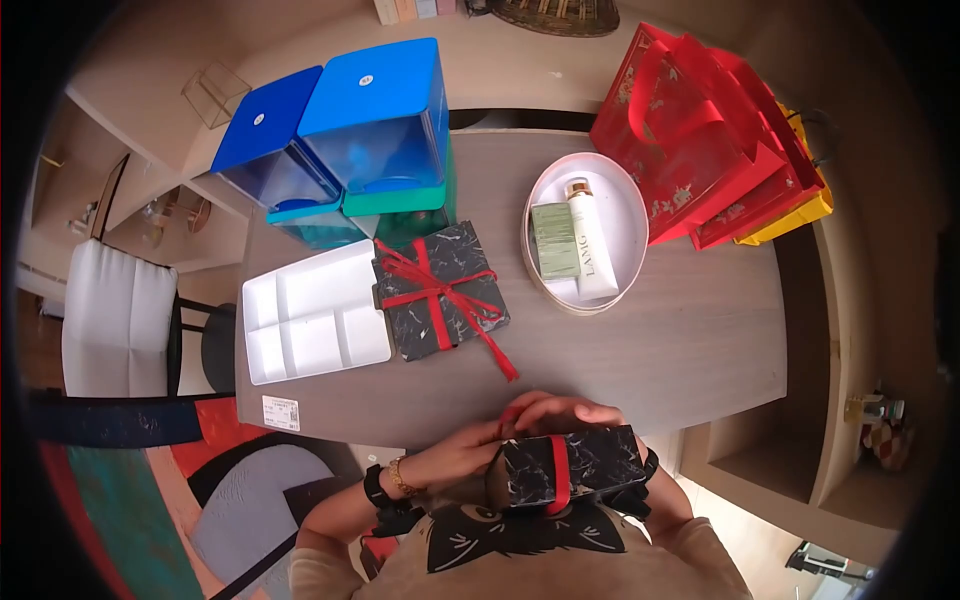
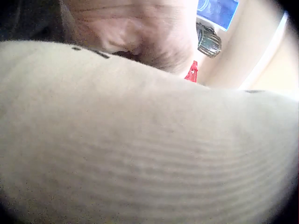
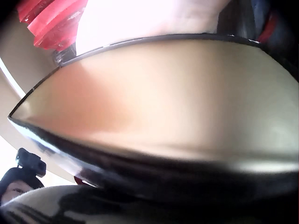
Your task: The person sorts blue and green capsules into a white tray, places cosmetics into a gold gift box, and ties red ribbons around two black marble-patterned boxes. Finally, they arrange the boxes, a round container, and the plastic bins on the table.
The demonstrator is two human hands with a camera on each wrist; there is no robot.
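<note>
Close against the shirt, a black marbled box [image 1: 520,470] with a red band around it stands between my forearms. My left hand [image 1: 465,445] and right hand [image 1: 568,408] meet at its far side, where both pinch a red ribbon [image 1: 510,415]. Some fingers are hidden behind the box. Part of the left hand [image 2: 131,32] shows over the pale shirt in the left wrist view. From the right wrist, the box's open tan inside [image 3: 159,102] fills the picture, with the right hand [image 3: 149,18] overexposed past its rim.
On the table [image 1: 620,360], a white divided tray [image 1: 315,310] lies beside a ribbon-tied black box [image 1: 415,320]. Further back, a round box [image 1: 640,250] holds a white tube [image 1: 592,240] and green box [image 1: 553,240]. Blue-lidded bins [image 1: 375,85] and red bags [image 1: 670,120] flank the rear.
</note>
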